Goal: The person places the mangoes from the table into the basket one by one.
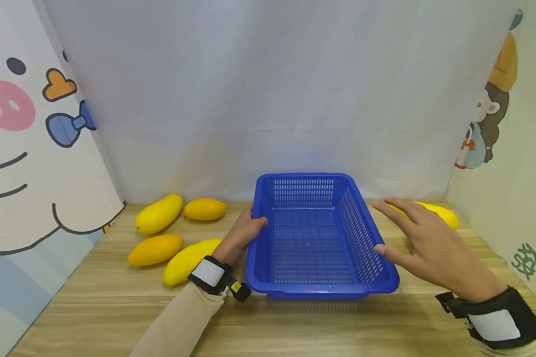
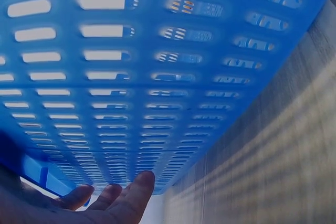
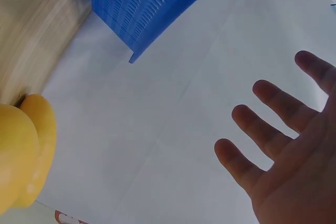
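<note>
basket [image 1: 310, 243] (blue, slotted) in left fingers [image 2: 135, 195], yellow fruit [image 1: 159, 214] outside

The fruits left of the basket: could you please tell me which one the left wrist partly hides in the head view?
The front-right fruit: the left wrist covers part of its right side, leaving the other three uncovered.

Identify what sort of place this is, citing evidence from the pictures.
Likely a small booth set up for recording: a plain pale backdrop behind the wood-look table, cartoon-printed side walls, and strapped wristbands with small devices attached.
</note>
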The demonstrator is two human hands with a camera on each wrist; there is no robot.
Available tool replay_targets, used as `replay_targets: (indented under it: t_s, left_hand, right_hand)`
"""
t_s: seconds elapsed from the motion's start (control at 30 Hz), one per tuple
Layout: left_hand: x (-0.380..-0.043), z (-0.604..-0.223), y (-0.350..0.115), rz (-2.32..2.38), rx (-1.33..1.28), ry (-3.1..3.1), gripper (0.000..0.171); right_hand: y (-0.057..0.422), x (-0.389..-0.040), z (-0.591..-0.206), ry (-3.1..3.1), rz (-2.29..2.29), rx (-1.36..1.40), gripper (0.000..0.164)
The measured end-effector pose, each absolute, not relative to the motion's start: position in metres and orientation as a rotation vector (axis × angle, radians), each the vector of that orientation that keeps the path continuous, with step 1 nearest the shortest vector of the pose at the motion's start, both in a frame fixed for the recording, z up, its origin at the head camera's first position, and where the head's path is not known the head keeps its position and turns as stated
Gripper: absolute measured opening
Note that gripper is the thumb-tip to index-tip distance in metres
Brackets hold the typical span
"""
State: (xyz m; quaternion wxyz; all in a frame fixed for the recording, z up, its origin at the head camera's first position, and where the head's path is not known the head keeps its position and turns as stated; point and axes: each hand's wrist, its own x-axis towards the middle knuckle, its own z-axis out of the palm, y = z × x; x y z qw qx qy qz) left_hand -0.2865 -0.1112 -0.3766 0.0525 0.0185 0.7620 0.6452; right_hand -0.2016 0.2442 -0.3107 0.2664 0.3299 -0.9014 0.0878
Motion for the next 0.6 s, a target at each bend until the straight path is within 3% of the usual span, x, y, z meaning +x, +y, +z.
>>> replay_targets:
  t_s: [0.6]
  left_hand:
    - [-0.285, -0.377, -0.112, 1.970, 0.066, 2.298, 0.063]
  right_hand:
    - [0.275, -0.214, -0.311, -2.527, 0.298, 0.705, 0.072]
